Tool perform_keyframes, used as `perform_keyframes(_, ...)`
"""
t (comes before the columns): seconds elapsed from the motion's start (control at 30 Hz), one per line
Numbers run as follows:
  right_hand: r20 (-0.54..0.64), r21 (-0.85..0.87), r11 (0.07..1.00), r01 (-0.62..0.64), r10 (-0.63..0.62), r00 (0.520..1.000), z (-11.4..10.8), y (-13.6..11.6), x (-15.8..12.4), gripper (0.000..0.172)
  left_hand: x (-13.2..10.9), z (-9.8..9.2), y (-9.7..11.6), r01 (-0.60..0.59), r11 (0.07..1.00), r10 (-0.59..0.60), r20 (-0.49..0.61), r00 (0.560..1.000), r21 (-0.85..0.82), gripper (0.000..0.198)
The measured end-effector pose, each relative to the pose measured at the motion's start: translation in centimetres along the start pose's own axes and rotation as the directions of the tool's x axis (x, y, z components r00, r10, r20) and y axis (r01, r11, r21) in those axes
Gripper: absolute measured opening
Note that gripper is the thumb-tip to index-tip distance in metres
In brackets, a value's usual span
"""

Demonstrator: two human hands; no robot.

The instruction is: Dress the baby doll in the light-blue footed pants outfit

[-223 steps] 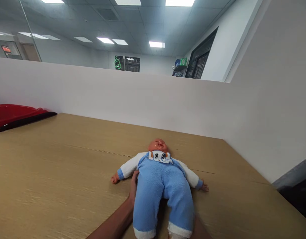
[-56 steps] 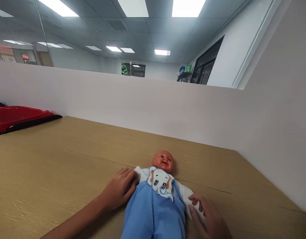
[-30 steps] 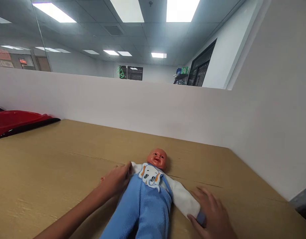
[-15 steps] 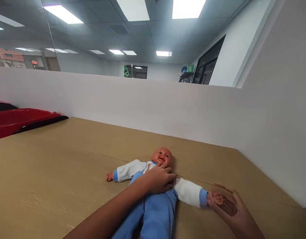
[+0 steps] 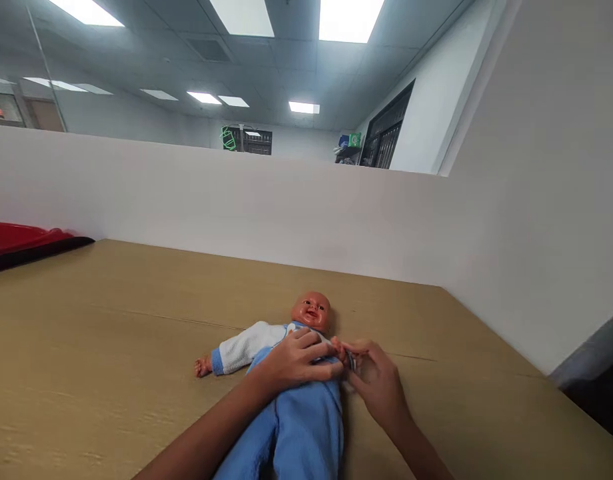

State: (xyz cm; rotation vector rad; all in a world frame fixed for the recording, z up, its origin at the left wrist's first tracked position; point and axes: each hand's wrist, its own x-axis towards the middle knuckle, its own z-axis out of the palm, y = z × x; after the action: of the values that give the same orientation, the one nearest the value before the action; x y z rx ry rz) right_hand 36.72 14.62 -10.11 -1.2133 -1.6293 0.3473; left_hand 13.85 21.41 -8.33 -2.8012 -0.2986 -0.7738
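Note:
A baby doll (image 5: pixel 310 427) in a blue and white outfit lies on its back on the tan tabletop (image 5: pixel 136 347), head away from me. Across its chest rests my left hand (image 5: pixel 304 359), fingers bent and close together; whether they grip the cloth cannot be made out. My right hand (image 5: pixel 375 377) pinches the doll's arm on the right side near its cuff, which is folded in toward the chest. That arm's small hand (image 5: pixel 338 347) shows between my two hands. The doll's other arm (image 5: pixel 244 348) stretches out to the left.
A red tub-like object (image 5: pixel 16 239) with a black edge sits at the far left. A low white wall (image 5: pixel 266 213) runs behind the table and along the right. Something dark (image 5: pixel 599 373) shows at the right edge.
My right hand has moved left and closed on the doll's arm, which has gone from stretched out to folded at the chest. The view has shifted right.

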Motion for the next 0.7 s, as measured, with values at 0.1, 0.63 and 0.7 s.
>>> perform_keyframes(0.1,0.101,0.006,0.998,0.062,-0.062,0.993,0.0,-0.3,-1.1,0.014,0.7,-0.8,-0.1,0.083,0.984,-0.094,-0.062,0.994,-0.157,0.035)
perform_keyframes(0.63,-0.255,0.188,0.924,-0.333,0.374,0.892,3.3,-0.5,-4.3,0.041,3.2,-1.8,-0.7,0.524,0.424,-0.387,0.375,0.842,-0.739,0.03)
perform_keyframes(0.7,-0.202,0.206,0.915,-0.346,0.386,0.9,3.1,-0.8,-4.1,0.041,3.3,-1.8,-0.8,0.533,0.408,-0.372,0.398,0.839,-0.741,0.029)
